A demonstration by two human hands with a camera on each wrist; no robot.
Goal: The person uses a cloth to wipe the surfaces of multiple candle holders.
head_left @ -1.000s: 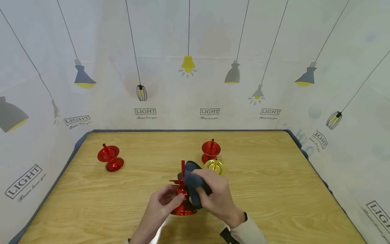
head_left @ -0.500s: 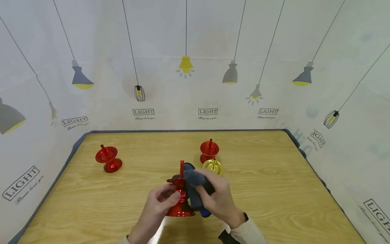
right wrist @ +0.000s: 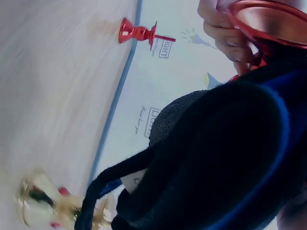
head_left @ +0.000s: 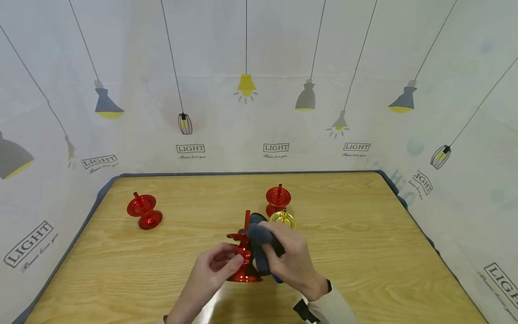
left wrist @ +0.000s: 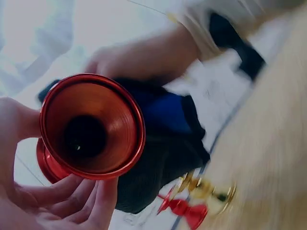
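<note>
My left hand (head_left: 212, 272) grips a shiny red candlestick (head_left: 245, 273) by its narrow waist, thumb at the front. Held clear of the table, it leans slightly right. In the left wrist view the hollow underside of the candlestick (left wrist: 117, 143) faces the camera. With curled fingers, my right hand (head_left: 293, 256) holds a bunched dark blue cloth (head_left: 261, 254) against the candlestick's right side. Folds of that cloth (right wrist: 216, 158) fill much of the right wrist view, hiding most of the right hand there.
On the wooden table (head_left: 364, 252) one red candlestick (head_left: 149, 219) stands at the far left. Beyond my right hand stand another red candlestick (head_left: 278, 198) and a gold one (head_left: 289, 220), partly covered by the hand. A printed pale backdrop (head_left: 226, 135) rises behind the table edge.
The held candlestick shifts slightly left, then back right and a little up, its top now leaning right. The cloth stays against it in the right hand. The standing candlesticks keep their places.
</note>
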